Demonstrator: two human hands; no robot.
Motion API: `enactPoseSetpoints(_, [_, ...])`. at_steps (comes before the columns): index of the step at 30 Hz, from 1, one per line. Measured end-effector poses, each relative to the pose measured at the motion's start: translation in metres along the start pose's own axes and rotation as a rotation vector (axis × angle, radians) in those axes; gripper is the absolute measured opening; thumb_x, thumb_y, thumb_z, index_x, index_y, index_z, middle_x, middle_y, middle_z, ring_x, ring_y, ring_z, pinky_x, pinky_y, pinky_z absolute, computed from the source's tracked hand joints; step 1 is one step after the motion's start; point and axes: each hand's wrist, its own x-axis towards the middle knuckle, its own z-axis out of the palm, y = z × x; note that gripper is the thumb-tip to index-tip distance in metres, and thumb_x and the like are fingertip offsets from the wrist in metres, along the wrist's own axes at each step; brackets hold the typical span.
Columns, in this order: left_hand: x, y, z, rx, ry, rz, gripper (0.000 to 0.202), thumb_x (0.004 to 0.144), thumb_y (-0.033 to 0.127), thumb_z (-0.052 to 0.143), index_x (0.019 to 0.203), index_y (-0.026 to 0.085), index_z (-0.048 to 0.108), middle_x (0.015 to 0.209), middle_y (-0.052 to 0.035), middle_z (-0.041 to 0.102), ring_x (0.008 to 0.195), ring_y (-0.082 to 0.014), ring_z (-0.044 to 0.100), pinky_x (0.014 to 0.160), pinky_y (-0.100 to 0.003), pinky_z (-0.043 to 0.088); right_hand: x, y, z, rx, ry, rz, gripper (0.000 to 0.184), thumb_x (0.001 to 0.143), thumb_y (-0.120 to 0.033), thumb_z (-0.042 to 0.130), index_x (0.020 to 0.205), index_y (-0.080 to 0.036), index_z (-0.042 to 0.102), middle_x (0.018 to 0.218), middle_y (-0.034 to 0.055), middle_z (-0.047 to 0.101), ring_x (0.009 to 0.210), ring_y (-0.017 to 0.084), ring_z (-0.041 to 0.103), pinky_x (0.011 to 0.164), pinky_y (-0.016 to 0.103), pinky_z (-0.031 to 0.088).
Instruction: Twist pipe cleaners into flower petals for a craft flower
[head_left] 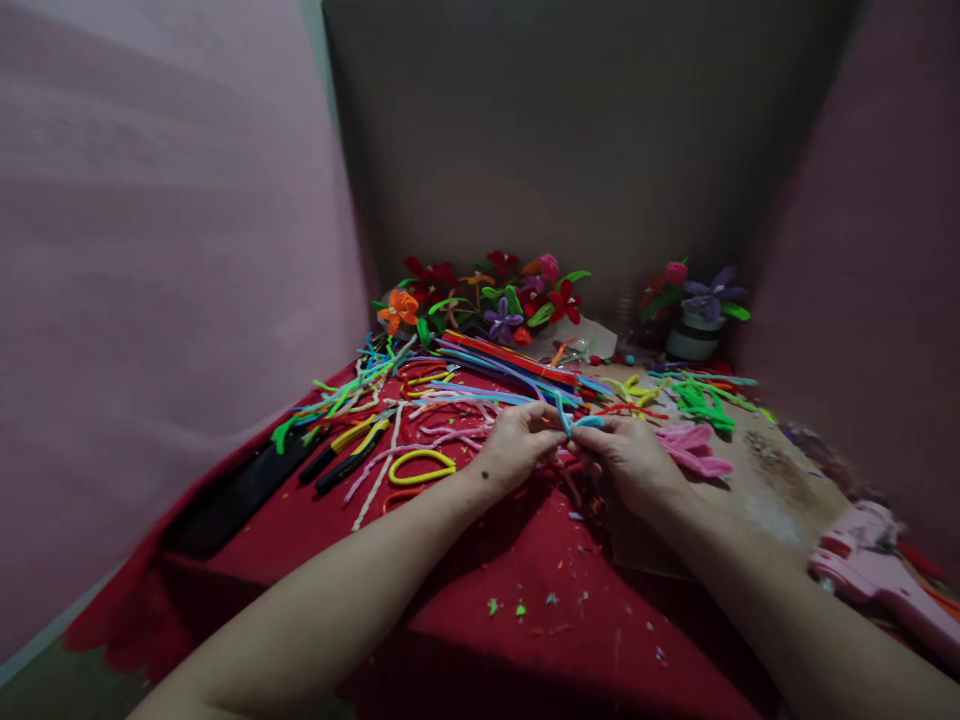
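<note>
Both of my hands meet over the middle of a table with a red cloth [480, 570]. My left hand [514, 445] and my right hand [630, 455] each pinch one end of a light blue pipe cleaner [574, 420], which is bent between the fingertips. Around the hands lie many loose pipe cleaners [450, 395] in several colours, a yellow loop [420, 465] and a pink fuzzy piece [694, 448].
Finished pipe-cleaner flowers [487, 295] stand at the back, with a small pot of flowers [694, 320] to the right. Yellow-handled pliers [349, 450] lie at the left beside a black flat object [240, 490]. A pink glue gun [877, 570] lies at the right. A cardboard board [757, 490] is under my right hand.
</note>
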Motion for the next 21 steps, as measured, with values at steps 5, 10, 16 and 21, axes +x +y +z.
enactPoseSetpoints(5, [-0.005,-0.006,0.0,0.524,0.097,0.352,0.016,0.079,0.018,0.046,0.079,0.016,0.062,0.069,-0.0032,0.062,0.065,-0.0133,0.055,0.064,-0.025,0.042,-0.002,-0.006,0.002,0.2,-0.002,0.1,0.018,0.052,-0.025,0.071,0.053,-0.014,0.057,0.046,-0.0012,0.051,0.038,0.007,0.038,0.036,0.021,0.024])
enactPoseSetpoints(10, [-0.011,0.0,0.0,0.922,-0.02,0.667,0.022,0.085,0.022,0.042,0.084,0.016,0.062,0.075,-0.0091,0.063,0.077,-0.019,0.055,0.076,-0.033,0.042,-0.003,-0.012,0.002,0.315,-0.021,0.177,0.021,0.045,-0.021,0.073,0.045,-0.014,0.053,0.044,-0.002,0.049,0.039,0.006,0.039,0.036,0.02,0.023])
enactPoseSetpoints(16, [-0.003,0.003,0.0,0.084,0.015,0.095,0.013,0.077,0.027,0.054,0.082,0.015,0.055,0.07,-0.003,0.061,0.055,-0.0117,0.056,0.05,-0.023,0.042,-0.003,-0.011,-0.001,0.197,-0.04,0.025,0.021,0.053,-0.03,0.073,0.056,-0.014,0.06,0.051,-0.0005,0.054,0.041,0.007,0.039,0.039,0.022,0.025])
enactPoseSetpoints(21, [0.0,0.004,-0.007,-0.234,-0.189,-0.227,0.027,0.073,0.037,0.061,0.065,0.012,0.053,0.051,0.0015,0.051,0.037,-0.0049,0.041,0.037,-0.018,0.031,-0.004,-0.012,-0.002,-0.048,-0.031,-0.208,0.016,0.064,-0.029,0.066,0.06,-0.016,0.059,0.051,-0.0022,0.051,0.047,0.009,0.04,0.047,0.024,0.03])
